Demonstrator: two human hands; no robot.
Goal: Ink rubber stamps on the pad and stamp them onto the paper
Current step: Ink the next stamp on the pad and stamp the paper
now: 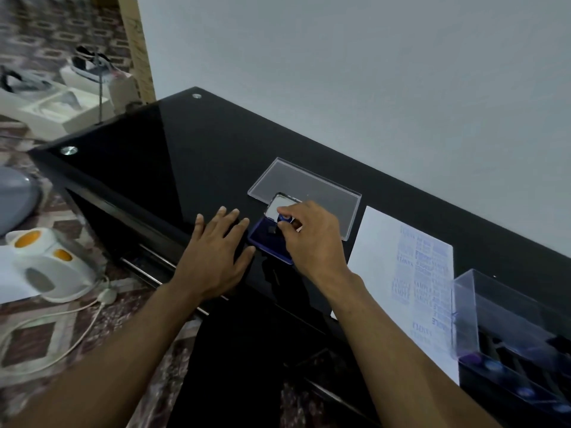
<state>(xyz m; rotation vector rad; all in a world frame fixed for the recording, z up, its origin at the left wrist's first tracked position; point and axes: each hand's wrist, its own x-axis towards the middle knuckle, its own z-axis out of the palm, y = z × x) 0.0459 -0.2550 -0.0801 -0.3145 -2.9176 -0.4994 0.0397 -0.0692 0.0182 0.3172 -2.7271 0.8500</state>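
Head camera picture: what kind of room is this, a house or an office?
Probably a room in a home, though I can't be sure. A white electric kettle sits on a patterned floor beside shoes, and the stamping is done on a black glass table against a plain wall.

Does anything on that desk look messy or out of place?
Only the paper: its blue stamp prints crowd and overlap along one strip, some upside down. Nothing looks spilled or damaged around the ink pad.
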